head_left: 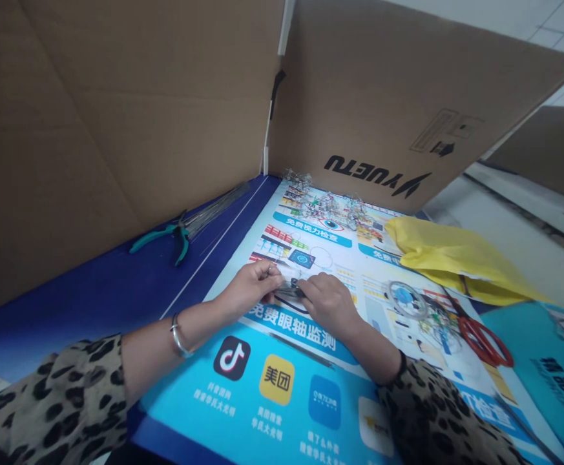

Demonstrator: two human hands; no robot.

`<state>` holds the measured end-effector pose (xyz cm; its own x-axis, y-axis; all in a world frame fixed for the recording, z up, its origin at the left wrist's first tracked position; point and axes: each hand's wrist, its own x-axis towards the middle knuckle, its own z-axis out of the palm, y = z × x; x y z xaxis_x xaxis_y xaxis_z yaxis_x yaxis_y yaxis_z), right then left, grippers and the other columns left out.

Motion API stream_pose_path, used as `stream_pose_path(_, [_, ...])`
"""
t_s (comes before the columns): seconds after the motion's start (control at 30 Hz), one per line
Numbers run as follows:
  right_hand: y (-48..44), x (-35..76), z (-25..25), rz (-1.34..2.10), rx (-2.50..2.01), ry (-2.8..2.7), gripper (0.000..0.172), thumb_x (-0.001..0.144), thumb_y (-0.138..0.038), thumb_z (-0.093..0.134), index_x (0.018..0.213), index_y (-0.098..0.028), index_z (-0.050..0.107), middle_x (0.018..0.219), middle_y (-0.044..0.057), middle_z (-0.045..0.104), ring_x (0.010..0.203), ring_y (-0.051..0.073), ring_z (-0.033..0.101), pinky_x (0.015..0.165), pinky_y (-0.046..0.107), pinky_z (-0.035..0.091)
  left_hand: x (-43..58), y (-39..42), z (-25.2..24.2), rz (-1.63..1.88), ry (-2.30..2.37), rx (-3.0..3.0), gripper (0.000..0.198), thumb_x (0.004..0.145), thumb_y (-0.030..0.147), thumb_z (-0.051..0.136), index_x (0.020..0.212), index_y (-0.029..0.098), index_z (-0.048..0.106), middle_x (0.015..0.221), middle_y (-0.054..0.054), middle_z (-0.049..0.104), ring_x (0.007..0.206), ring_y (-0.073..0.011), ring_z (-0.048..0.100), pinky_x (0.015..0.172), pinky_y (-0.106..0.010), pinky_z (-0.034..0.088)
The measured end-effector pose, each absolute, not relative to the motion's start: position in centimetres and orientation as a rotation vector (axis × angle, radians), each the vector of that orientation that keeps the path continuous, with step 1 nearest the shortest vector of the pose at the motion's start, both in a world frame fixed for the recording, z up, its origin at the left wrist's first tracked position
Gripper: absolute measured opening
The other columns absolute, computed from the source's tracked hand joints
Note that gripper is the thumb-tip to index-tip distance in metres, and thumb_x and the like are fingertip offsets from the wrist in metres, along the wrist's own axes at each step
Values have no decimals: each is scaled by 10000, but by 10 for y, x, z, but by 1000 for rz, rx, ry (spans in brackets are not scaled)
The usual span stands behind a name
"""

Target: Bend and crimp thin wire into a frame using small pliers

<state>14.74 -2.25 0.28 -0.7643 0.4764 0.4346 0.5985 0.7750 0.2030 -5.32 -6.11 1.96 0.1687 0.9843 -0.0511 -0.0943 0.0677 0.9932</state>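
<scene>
My left hand (255, 282) is closed in a pinch over the printed poster (349, 355), with a silver bangle on its wrist. Thin wire shows between it and my right hand (327, 300), whose fingers are curled around a small dark piece (295, 283). The two hands are slightly apart, and the exact shape of the wirework between them is too small to tell. Just beyond them, a loop of thin wire (321, 258) lies on the poster. Several wire pieces (327, 205) are heaped farther back.
Teal-handled pliers (181, 237) lie at left beside a bundle of straight wires (216, 210). Red-handled scissors (480, 336), a wire coil (407, 299) and a yellow bag (456, 258) are at right. Cardboard panels (383, 97) stand behind and at left.
</scene>
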Motion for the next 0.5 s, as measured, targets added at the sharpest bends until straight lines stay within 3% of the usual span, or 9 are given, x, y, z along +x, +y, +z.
stream_pose_path(0.5, [-22,148,5,-587,-802,-2591,136,807,-204,538,909,-162,616,707,35,569,692,170,447,632,301,303,-54,-57,15,1149,1030,1219,171,752,288,579,684,160,488,548,44,483,499,-70,448,507,-214,360])
